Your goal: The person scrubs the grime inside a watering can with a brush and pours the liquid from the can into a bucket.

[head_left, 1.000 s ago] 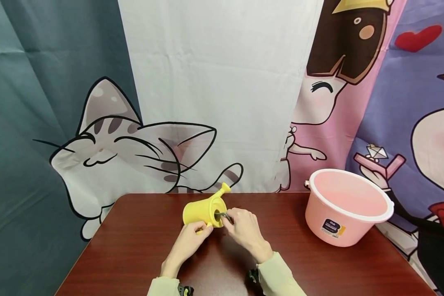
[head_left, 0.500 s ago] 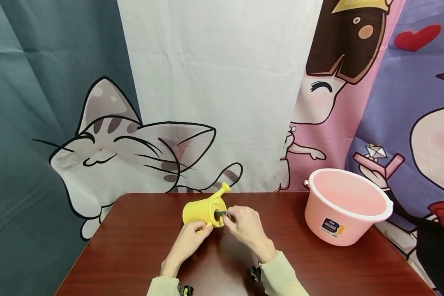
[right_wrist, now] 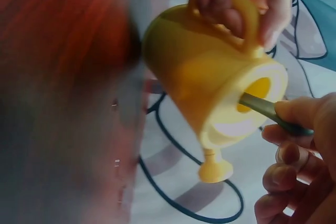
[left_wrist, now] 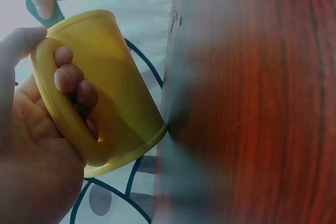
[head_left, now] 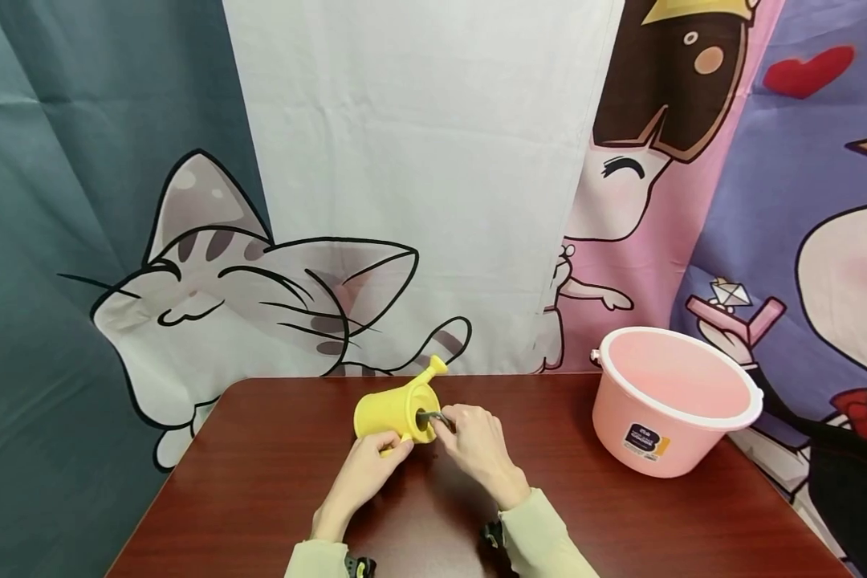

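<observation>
A yellow watering can [head_left: 384, 412] is tilted on its side over the table, its top opening facing right and its spout pointing up and back. Its loop handle [left_wrist: 65, 114] is gripped by my left hand [head_left: 364, 475], the fingers curled through the loop. My right hand [head_left: 478, 449] pinches a slim dark green tool [right_wrist: 269, 110] between thumb and fingers. The tool runs into the round hole in the can's top, and its far end is hidden inside. In the left wrist view the can's base edge is right at the tabletop.
A pink bucket [head_left: 668, 401] with a white rim stands at the right of the brown wooden table [head_left: 246, 490]. A few small dark specks [left_wrist: 178, 20] lie on the tabletop near the can's mouth. Behind hangs a cartoon-printed cloth [head_left: 419, 160].
The tool shifts and turns slightly in the can's opening with small motions of my right hand. My left hand and the can keep their place, while the head view drifts a little.
</observation>
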